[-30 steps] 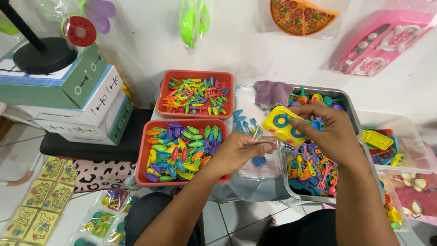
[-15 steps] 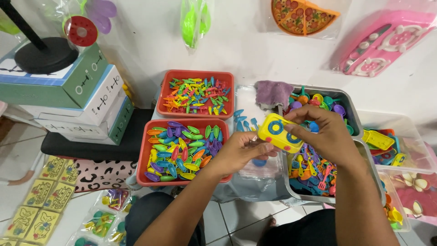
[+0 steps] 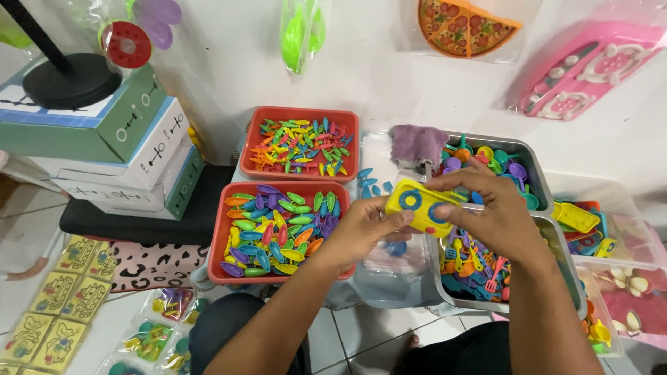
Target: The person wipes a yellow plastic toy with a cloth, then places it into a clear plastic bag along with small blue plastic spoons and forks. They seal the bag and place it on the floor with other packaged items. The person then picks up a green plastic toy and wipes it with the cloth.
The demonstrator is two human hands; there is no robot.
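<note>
We see a white wall [image 3: 389,83] across the top of the frame, with bagged toys hanging on it: a pizza toy [image 3: 467,26] at upper centre-right, a pink toy set [image 3: 590,66] at upper right, and a green toy [image 3: 301,31] at upper centre. At upper left stands a stack of boxes [image 3: 125,149] with a black round stand [image 3: 69,80] on top.

In the middle of the frame lie two red trays: the far tray [image 3: 303,143] holds small mixed-colour pieces, and the near tray [image 3: 279,229] holds leaf-shaped pieces in many colours. To their right sit two metal trays [image 3: 538,180] filled with toy utensils, with a purple cloth [image 3: 418,143] at the far tray's left edge. A clear bin [image 3: 625,215] at right holds yellow and red pieces. Between the red and metal trays we see a clear bag [image 3: 392,271] with a few blue pieces by it. At lower left, yellow card packs [image 3: 62,292] lie on the floor.

Our left hand [image 3: 365,226] and right hand [image 3: 490,212] meet at centre-right, above the clear bag and the near metal tray. Both grip a yellow toy [image 3: 422,205] with blue rings, the left pinching its left end, the right curled over its right end.
</note>
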